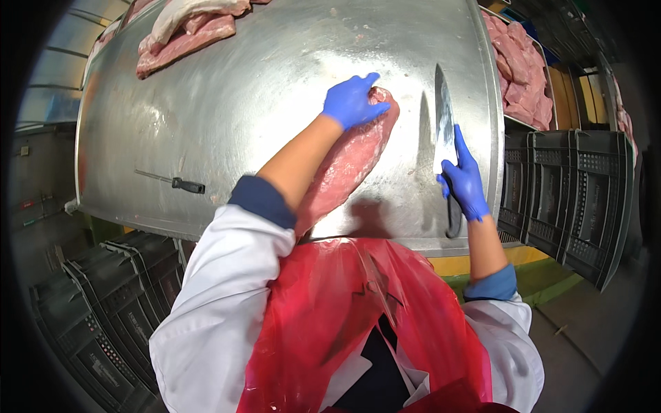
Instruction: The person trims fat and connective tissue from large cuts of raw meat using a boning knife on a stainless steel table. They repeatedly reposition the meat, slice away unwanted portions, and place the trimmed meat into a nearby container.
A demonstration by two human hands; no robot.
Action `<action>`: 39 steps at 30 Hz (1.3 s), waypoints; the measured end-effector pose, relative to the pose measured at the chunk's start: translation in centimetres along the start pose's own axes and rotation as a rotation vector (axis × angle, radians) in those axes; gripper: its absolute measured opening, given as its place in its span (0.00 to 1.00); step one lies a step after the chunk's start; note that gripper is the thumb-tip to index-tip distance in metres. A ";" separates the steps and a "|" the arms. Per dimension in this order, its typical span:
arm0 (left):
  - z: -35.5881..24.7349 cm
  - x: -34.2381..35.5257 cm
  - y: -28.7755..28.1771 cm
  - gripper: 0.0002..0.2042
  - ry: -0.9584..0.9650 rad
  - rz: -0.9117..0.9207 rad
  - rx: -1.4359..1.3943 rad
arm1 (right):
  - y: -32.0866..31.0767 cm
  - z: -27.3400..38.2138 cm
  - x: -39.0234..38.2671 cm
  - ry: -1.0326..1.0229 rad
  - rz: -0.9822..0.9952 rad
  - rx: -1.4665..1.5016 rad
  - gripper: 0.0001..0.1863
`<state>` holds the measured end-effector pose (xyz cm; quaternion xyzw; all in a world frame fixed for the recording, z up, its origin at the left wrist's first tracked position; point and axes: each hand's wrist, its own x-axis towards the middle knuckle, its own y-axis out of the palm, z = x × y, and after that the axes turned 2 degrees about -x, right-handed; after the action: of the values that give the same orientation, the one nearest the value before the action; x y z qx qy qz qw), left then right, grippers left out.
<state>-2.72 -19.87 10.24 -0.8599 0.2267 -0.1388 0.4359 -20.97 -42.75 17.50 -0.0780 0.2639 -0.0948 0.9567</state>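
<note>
A long piece of pink raw meat point(348, 162) lies slantwise on the metal table, its near end at my apron. My left hand point(350, 102), in a blue glove, grips its far end, which sits between the thumb and the fingers. Off to the right, my gloved right hand point(465, 182) is closed around the black handle of a large knife point(444, 113). Its broad blade points away from me, apart from the meat, with my index finger stretched along it. My left forearm covers part of the meat's left side.
On the metal table point(255, 103), a sharpening steel point(186, 185) with a black handle lies at left. More meat cuts point(186, 34) are stacked at the far left. A container of meat pieces point(520, 69) stands beyond the right edge. Dark plastic crates point(561, 193) flank the table.
</note>
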 end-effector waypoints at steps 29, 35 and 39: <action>0.8 6.6 -1.3 0.06 -0.194 0.245 -0.506 | -1.4 -3.5 8.9 -0.035 0.750 -0.254 0.44; -3.4 4.9 -3.1 0.08 -0.039 0.160 -0.479 | 3.7 -1.0 12.6 -0.020 0.744 -0.243 0.42; -1.6 -2.5 -10.7 0.06 -0.123 -0.091 -0.506 | -0.4 -5.7 6.4 -0.161 0.940 -0.439 0.46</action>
<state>-2.72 -14.13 19.72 -0.9577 0.1881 -0.0446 0.2132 -18.57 -45.13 9.56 -0.1569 0.2096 0.4088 0.8743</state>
